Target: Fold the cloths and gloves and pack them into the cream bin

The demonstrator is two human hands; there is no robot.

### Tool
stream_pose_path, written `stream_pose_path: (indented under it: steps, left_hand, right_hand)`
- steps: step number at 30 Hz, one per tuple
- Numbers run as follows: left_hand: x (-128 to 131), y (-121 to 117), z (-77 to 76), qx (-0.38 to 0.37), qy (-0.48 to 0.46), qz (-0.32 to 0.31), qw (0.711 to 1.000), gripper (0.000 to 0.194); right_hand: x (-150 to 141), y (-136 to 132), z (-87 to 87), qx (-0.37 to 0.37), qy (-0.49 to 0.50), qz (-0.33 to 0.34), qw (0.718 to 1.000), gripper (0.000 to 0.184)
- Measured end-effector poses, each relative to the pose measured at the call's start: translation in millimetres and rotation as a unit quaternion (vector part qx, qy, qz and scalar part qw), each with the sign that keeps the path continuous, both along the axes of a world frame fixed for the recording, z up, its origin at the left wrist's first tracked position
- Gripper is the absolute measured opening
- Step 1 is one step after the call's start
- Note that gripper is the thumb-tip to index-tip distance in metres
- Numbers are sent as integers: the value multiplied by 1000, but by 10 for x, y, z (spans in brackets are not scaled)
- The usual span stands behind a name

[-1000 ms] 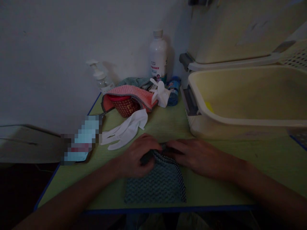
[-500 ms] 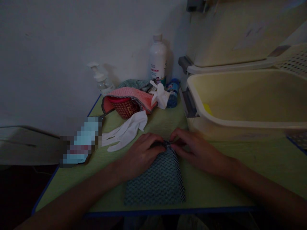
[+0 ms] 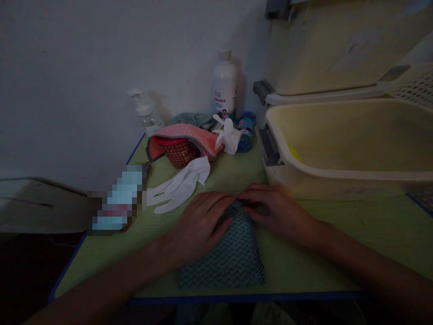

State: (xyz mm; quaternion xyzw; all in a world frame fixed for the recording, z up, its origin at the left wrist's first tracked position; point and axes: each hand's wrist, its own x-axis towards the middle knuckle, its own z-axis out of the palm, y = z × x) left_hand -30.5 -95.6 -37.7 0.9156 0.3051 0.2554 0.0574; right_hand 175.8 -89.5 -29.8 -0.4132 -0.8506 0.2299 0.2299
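In the head view, my left hand [image 3: 203, 228], half open, presses on the teal textured cloth with checkered edging [image 3: 223, 262], seemingly to keep it flat on the green desk [image 3: 338, 266]. My right hand [image 3: 280, 212] curls at its far corner, thumb and fingers nearly closed, apparently to pinch the edging straight.

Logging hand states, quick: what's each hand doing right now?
Left hand: partly open, resting on the teal cloth.
Right hand: fingers pinching that cloth's far edge.
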Motion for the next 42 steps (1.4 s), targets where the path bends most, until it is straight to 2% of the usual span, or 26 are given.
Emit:
stream_pose_path:
  steps: [5,9,21,28,38,42]
  left_hand:
    - [-11,126,-28,-144,-31,37,988,15]
    - [-13,200,-49,-185,-70,40,979,12]
    - [-3,200,-41,-189,-97,31,977,15]
    - [4,201,-46,-195,-86,30,977,13]
    - [22,191,-120,-126,-52,28,990,16]
    - [20,181,-125,-101,-28,21,994,16]
  right_hand:
    - [-21,-19,16,23,-6,2,1000,13]
    - [-44,-37,13,43,-25,-9,999,9]
    - [-75,-55,-3,48,-9,-34,998,7]
    - [-73,-53,1,65,-18,-19,998,10]
    - [-98,-52,-43,31,21,-64,997,14]
    - [-79,-46,-22,44,-7,-48,998,15]
